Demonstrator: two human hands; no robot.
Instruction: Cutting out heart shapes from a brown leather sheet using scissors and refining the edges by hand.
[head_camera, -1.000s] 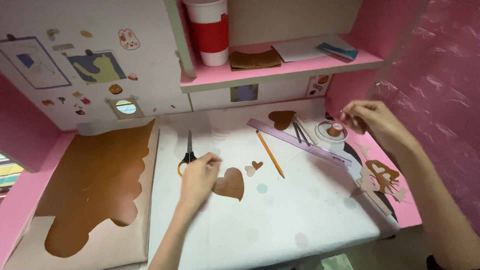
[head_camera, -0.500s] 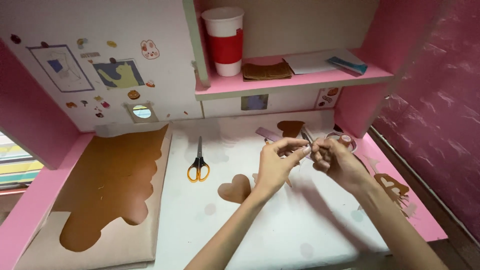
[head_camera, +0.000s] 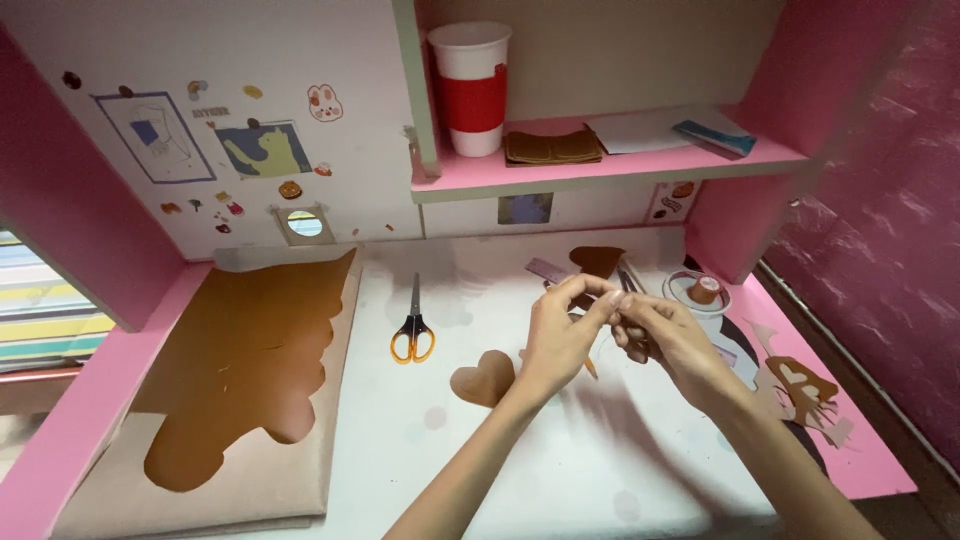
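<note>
Two hands meeting — left hand (head_camera: 562, 335), right hand (head_camera: 668, 335), fingertips pinched together

Left hand (head_camera: 558, 335) and right hand (head_camera: 668, 338) meet, fingertips pinched.

The white desk top (head_camera: 400, 440) carries orange-handled scissors (head_camera: 413, 335) left of the joined hands (head_camera: 620, 325), a brown heart cutout (head_camera: 483, 380) just below-left, and a brown sheet (head_camera: 240, 350) far left.
</note>
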